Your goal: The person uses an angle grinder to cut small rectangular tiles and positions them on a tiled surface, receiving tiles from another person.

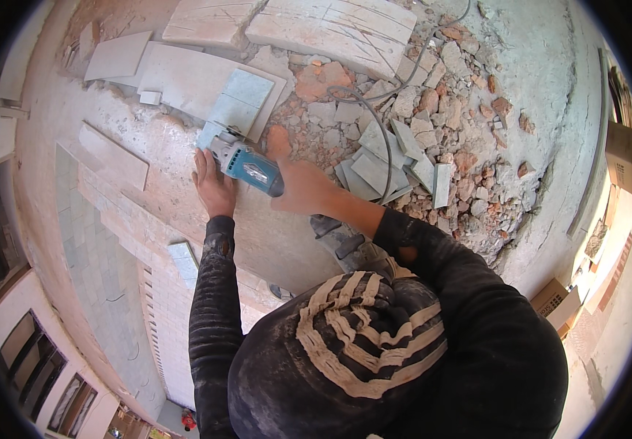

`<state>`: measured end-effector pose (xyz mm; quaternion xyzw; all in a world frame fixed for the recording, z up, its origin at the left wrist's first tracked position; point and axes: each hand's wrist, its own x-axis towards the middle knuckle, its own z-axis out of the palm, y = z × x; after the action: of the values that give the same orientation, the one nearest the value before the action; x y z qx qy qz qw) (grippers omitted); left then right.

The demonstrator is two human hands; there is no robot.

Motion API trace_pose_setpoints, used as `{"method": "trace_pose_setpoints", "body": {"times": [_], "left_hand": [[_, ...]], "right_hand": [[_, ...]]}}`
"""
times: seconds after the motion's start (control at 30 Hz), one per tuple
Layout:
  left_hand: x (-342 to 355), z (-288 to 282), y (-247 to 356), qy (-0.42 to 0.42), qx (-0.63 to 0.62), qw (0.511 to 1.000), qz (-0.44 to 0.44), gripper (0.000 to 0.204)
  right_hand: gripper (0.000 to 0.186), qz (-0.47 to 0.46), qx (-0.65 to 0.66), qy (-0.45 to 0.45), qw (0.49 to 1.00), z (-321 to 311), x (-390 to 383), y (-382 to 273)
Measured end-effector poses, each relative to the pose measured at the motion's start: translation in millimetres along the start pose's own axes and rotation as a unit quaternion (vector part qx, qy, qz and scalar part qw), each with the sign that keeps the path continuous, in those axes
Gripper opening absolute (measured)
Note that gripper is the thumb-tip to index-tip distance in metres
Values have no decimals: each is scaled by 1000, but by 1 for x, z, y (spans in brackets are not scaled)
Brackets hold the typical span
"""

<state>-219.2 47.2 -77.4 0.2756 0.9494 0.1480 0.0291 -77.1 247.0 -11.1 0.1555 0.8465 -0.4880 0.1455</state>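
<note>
My right hand (303,186) is shut on the teal angle grinder (254,170), held over the lower end of a pale blue tile (239,95). My left hand (213,183) grips that tile's lower edge beside the grinder's grey head, fingertips close to it; the head partly hides the contact. The tile rests on larger beige slabs (170,80). A black cord (382,132) runs across the rubble near my right hand.
Broken concrete and brick rubble (469,146) lies right, with loose tile pieces (374,172). Thick slabs (330,29) lie at the top. A ledge drops to a lower tiled area (96,234) on the left. Cardboard boxes (619,157) stand far right. A person in red (188,418) is far below.
</note>
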Motion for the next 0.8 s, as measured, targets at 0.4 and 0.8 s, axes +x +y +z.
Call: {"method": "trace_pose_setpoints", "body": {"times": [0.4, 0.8], "left_hand": [[-1, 2, -3, 5, 2, 1000, -1, 70], [-1, 0, 0, 2, -13, 1000, -11, 55]], "right_hand": [[56, 13, 0, -15, 1000, -6, 3, -10], [53, -11, 11, 10, 1000, -4, 22, -17]]}}
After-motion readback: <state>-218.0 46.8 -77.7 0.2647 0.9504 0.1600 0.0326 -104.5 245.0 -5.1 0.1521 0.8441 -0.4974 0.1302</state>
